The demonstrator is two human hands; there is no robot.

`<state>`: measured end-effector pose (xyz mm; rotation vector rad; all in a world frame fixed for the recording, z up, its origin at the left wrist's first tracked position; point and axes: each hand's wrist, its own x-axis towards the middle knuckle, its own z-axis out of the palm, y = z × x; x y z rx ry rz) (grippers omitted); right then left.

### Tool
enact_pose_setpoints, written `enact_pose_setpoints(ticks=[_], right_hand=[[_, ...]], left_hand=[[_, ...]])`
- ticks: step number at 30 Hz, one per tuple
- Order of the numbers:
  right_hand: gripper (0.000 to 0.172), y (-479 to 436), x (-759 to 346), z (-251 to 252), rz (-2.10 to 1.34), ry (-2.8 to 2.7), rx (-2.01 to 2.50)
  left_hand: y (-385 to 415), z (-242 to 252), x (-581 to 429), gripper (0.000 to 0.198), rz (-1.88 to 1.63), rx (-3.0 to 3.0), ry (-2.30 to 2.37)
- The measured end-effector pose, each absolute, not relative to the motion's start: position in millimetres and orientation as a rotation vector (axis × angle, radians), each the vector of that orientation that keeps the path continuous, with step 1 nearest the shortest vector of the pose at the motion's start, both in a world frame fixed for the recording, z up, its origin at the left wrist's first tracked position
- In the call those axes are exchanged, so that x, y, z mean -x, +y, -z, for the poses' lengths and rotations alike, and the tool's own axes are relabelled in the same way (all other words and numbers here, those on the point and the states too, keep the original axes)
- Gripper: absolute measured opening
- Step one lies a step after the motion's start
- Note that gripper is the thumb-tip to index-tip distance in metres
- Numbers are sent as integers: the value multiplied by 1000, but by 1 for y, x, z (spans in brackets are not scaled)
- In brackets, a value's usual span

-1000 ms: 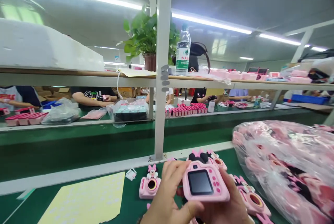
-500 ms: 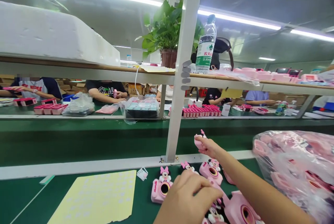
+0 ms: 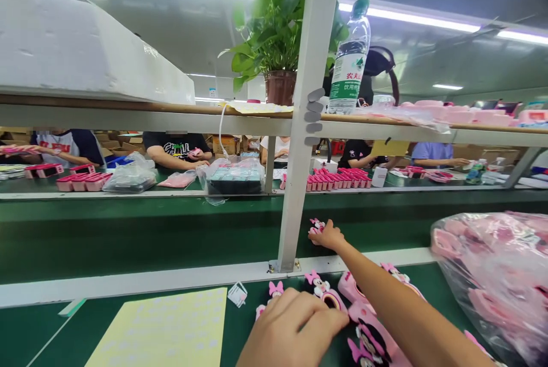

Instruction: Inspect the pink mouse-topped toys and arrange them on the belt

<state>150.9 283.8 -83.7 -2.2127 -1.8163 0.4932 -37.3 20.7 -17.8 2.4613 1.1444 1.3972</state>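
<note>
Out over the far green belt, my right hand is closed around a small pink toy camera topped by a mouse figure with a pink bow. My left hand is low in the middle, above the near surface, fingers loosely bent and thumb apart; its fingertips are partly hidden. Close beside the left thumb lies another pink toy camera with a dark round lens ring. More of these cameras lie under and around my right forearm, one with a black-haired mouse figure. My left hand partly covers one.
A clear bag of pink shells stands at right. A yellow sheet and a small white packet lie at left. A white post rises near my right hand. Above, a shelf holds a plant and bottle. Co-workers sit opposite.
My right hand has moved slightly left with the toy camera, whose mouse figure now faces me. My left hand has shifted a little left and down. The view has shifted slightly.
</note>
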Motion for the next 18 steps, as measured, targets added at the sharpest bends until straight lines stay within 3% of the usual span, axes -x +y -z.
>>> enact_pose_setpoints(ticks=[4,9,14,18], right_hand=[[44,230,-185,41,-612,-2097,1864],[34,88,-259,19,-797,-2143,1593],[30,-30,-299,56,-431,-2214,1457],[36,-56,-294,109,-94,-2174,1407]], left_hand=[[11,9,32,61,-1378,-2607,913],[-24,-31,39,23,-1135,-2668,894],[-36,-39,46,24,-1038,-2763,772],[-44,-37,42,26,-937,-2782,817]])
